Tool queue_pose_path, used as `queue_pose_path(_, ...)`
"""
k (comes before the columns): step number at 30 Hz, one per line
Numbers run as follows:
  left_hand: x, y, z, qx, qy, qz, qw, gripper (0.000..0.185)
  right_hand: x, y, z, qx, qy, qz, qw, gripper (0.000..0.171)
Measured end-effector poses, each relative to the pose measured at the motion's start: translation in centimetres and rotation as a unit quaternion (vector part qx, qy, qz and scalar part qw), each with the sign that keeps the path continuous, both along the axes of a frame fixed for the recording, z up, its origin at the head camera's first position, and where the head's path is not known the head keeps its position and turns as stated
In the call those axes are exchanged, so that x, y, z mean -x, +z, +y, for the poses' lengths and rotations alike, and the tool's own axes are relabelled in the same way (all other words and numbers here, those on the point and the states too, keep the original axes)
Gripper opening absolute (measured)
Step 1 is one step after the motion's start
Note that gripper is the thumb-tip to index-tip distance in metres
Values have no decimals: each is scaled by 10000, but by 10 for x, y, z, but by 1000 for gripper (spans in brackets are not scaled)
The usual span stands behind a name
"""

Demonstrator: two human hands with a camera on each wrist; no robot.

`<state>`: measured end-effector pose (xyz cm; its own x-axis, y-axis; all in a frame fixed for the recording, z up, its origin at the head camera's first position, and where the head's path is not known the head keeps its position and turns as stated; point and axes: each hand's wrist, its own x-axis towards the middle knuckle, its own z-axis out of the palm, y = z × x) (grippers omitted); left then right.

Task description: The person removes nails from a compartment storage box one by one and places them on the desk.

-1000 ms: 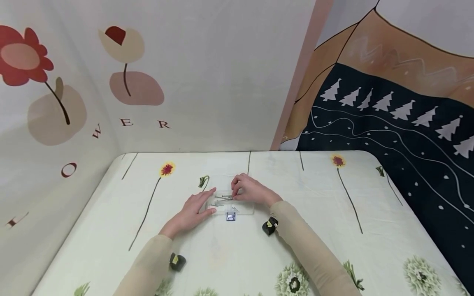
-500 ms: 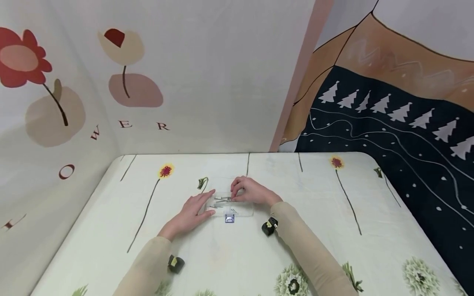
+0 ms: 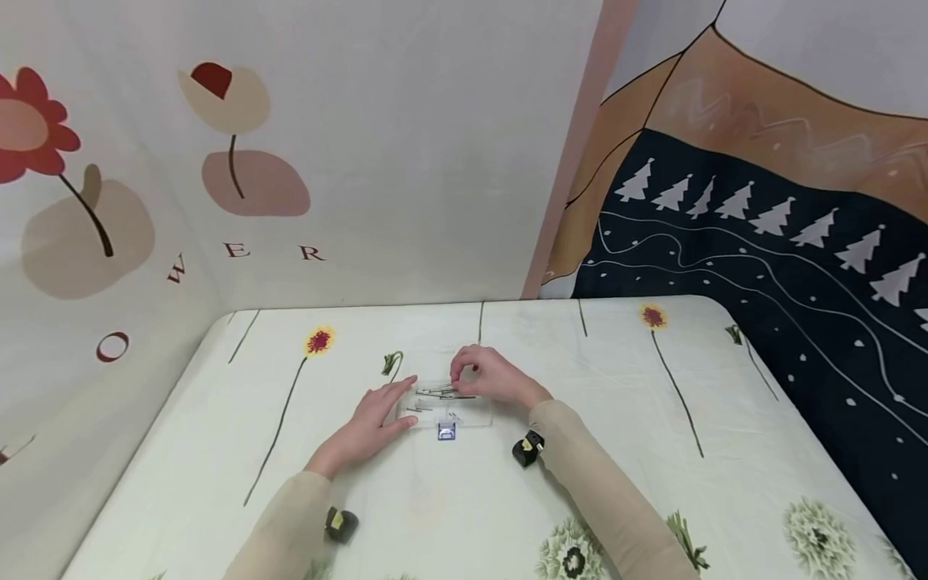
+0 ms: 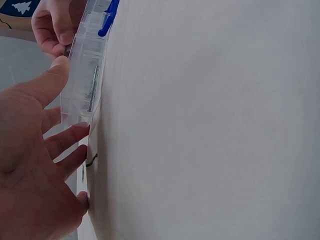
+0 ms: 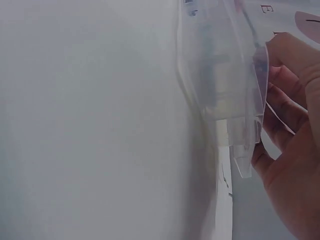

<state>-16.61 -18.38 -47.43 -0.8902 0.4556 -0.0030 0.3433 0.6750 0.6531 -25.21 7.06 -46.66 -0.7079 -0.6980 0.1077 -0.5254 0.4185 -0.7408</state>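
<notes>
A clear plastic box (image 3: pixel 471 415) with a blue latch (image 3: pixel 445 432) lies on the table, with several thin metal nails (image 3: pixel 435 392) in it. My left hand (image 3: pixel 370 423) rests against the box's left end, fingers spread and fairly straight; in the left wrist view the thumb (image 4: pixel 57 67) touches the box's upper edge. Over the back right part of the box, my right hand (image 3: pixel 496 376) has thumb and index finger together among the nails. A small dark end of a nail (image 4: pixel 66 50) shows at these fingertips in the left wrist view; the rest of it is hidden.
The table (image 3: pixel 428 499) has a white cloth with printed flowers. A hanging cloth (image 3: pixel 406 161) with flowers and letters stands behind it, and a dark one with printed trees (image 3: pixel 725 242) is at the right. Black wrist cameras (image 3: pixel 528 448) sit below both forearms.
The head view has shifted slightly. A nail now shows lying crosswise below the right fingers, reaching further right than before. My left hand keeps its place at the box.
</notes>
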Motion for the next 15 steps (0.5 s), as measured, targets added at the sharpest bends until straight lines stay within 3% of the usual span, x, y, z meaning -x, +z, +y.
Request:
queue_pose_path(5, 1, -2, 0, 33, -27, -2, 10000, 65, -2, 1, 2, 251, -246, -135, 9993, 6)
queue_pose_path(15, 0, -2, -1, 69, -23, -97, 9999, 67, -3, 4, 15, 460, -352, 83, 9983, 11)
